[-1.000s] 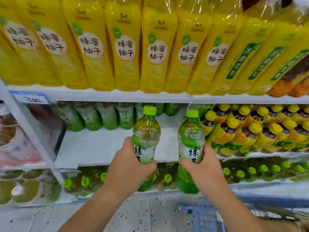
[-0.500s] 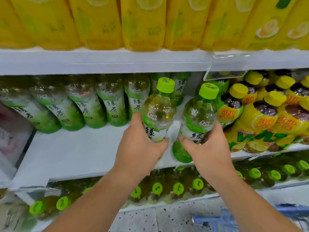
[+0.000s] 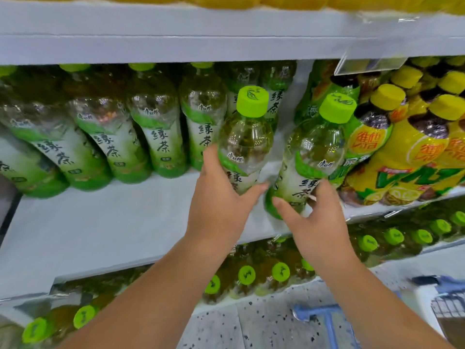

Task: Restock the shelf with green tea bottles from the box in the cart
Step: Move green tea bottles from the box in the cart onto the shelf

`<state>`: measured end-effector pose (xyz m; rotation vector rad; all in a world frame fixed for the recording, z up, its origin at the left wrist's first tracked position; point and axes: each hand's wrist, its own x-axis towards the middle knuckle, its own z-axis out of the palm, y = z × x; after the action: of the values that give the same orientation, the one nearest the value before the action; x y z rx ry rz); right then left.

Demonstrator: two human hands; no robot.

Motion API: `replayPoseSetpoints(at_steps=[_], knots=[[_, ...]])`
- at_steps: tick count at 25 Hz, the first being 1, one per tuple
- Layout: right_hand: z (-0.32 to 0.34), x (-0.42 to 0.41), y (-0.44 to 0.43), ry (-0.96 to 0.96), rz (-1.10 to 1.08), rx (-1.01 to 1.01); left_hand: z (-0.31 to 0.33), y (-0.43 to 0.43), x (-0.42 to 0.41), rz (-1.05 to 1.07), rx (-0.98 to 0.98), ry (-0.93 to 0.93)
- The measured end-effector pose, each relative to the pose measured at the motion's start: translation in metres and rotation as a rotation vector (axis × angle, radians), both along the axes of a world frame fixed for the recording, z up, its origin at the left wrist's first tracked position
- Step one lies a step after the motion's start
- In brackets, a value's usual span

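Presently on white shelf (image 3: 105, 222): row of green tea bottles (image 3: 161, 137) at rear, pale tea inside. Left hand (image 3: 219, 205) clamped on left green-capped bottle (image 3: 245, 139); right hand (image 3: 319, 227) loosely cupping right green-capped bottle (image 3: 312, 159) (fingers spread, base on shelf). Yellow-capped bottles (image 3: 412, 147) adjacent right.

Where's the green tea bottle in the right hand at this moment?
In the head view, right of centre: the right hand holds its green tea bottle at the middle shelf front, between the left hand's bottle and the yellow-capped bottles.
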<state>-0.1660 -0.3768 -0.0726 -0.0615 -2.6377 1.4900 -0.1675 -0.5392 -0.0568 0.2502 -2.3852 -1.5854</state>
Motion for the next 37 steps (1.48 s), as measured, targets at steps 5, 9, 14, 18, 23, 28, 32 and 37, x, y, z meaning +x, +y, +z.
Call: replayPoseSetpoints(at_steps=[5,9,14,18,23,28,32,37], knots=[[-0.007,0.000,-0.006,0.024,-0.086,-0.004,-0.036,-0.017,0.024,-0.050,-0.191,-0.117],[-0.015,-0.013,-0.016,0.039,-0.145,0.002,-0.041,-0.018,0.015,0.044,-0.213,-0.110],[-0.026,-0.030,-0.029,0.092,-0.177,-0.041,-0.043,-0.008,-0.017,0.121,-0.159,-0.098],[-0.033,-0.050,-0.035,0.145,-0.170,-0.033,-0.046,-0.004,-0.018,0.136,-0.177,-0.086],[-0.042,-0.071,-0.039,0.160,-0.165,0.080,-0.047,-0.002,-0.011,0.198,-0.107,-0.075],[-0.047,-0.069,-0.039,0.180,-0.156,0.059,-0.041,0.000,-0.031,0.253,-0.185,-0.148],[-0.051,-0.070,-0.037,0.184,-0.169,-0.034,-0.037,0.005,-0.037,0.241,-0.260,-0.167],[-0.049,-0.072,-0.039,0.173,-0.172,0.084,-0.040,0.009,-0.042,0.225,-0.323,-0.108]])
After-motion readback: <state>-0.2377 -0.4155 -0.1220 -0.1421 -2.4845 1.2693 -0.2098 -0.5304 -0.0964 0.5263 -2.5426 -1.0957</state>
